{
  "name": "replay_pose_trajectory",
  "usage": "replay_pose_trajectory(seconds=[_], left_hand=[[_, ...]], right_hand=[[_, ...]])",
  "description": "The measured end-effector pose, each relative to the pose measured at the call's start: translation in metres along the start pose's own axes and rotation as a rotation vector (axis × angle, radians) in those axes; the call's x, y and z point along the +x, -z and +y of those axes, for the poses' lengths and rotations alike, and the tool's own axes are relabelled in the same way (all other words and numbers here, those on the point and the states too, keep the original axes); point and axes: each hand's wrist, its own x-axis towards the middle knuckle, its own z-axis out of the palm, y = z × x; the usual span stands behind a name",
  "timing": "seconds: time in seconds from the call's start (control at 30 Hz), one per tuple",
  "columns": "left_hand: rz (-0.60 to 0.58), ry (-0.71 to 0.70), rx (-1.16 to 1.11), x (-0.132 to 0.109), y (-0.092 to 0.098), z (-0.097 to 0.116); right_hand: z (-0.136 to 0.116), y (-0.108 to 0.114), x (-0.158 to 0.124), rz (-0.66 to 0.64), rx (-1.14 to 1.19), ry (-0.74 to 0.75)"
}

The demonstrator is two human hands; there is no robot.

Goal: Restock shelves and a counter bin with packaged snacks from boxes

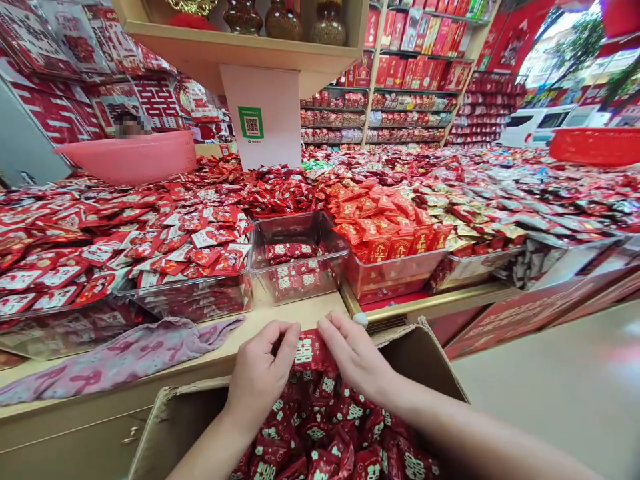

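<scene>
A cardboard box (430, 360) at the bottom centre holds a clear bag (325, 427) stuffed with red wrapped candies. My left hand (257, 377) and my right hand (357, 357) both pinch the gathered top of that bag (310, 350), fingers closed on it from either side. Just beyond my hands, on the counter, stands a nearly bare clear plastic bin (300, 257) with a few red candies at its bottom.
Clear bins heaped with red candy packets (125, 253) cover the counter left and right. A pink-patterned cloth (120, 357) lies on the counter edge. A pink basin (133, 157) sits at back left, a red basket (595, 143) at back right. Open floor (560, 387) lies to the right.
</scene>
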Motion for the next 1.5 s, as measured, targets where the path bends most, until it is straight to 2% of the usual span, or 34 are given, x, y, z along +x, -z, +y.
replay_pose_trajectory(seconds=[0.07,0.17,0.3,0.4,0.5,0.57,0.63,0.7,0.8,0.87,0.93,1.0,1.07,1.13,1.2,1.33,1.5], left_hand=[[0.072,-0.020,0.037,-0.002,-0.002,-0.001],[0.125,0.022,-0.020,-0.004,-0.003,-0.004],[0.172,0.078,-0.145,-0.002,-0.006,-0.006],[0.230,0.141,-0.229,0.000,-0.006,-0.003],[0.251,0.292,-0.446,0.001,-0.004,0.005],[0.197,0.369,-0.670,0.000,-0.003,0.013],[0.083,0.462,-0.912,-0.001,-0.004,0.020],[0.012,0.576,-1.071,-0.003,-0.006,0.023],[0.029,0.629,-1.086,-0.004,-0.006,0.020],[0.038,0.598,-1.082,-0.003,-0.003,0.017],[0.019,0.588,-1.097,-0.001,0.001,0.019],[-0.010,0.607,-1.088,-0.001,0.004,0.024],[-0.047,0.629,-1.049,-0.001,0.006,0.030],[-0.090,0.641,-1.014,-0.003,0.005,0.033],[-0.143,0.649,-1.004,-0.005,0.004,0.033],[-0.309,0.555,-1.073,-0.008,0.001,0.021],[-0.556,0.429,-0.982,-0.011,0.000,0.013]], right_hand=[[0.003,-0.011,0.001,0.013,0.034,-0.053],[0.006,-0.019,-0.001,0.021,0.029,-0.071],[0.007,-0.016,-0.002,0.153,-0.092,0.072],[0.007,-0.007,0.001,0.210,-0.187,0.153],[0.006,0.005,0.006,0.342,-0.430,0.290],[0.003,0.009,0.007,0.394,-0.618,0.462],[-0.001,0.005,0.005,0.340,-0.755,0.648],[-0.004,-0.003,0.002,0.223,-0.827,0.779],[-0.007,-0.013,-0.002,0.084,-0.757,0.863],[-0.007,-0.012,-0.001,0.076,-0.548,0.788],[-0.008,-0.006,0.003,0.128,-0.332,0.574],[-0.009,0.001,0.009,0.100,-0.125,0.312],[-0.011,0.005,0.015,-0.094,0.140,0.109],[-0.013,0.003,0.018,-0.331,0.395,-0.019],[-0.013,0.000,0.017,-0.430,0.531,-0.089],[-0.005,0.000,0.013,-0.311,0.576,-0.221],[0.004,0.010,0.008,-0.046,0.540,-0.137]])
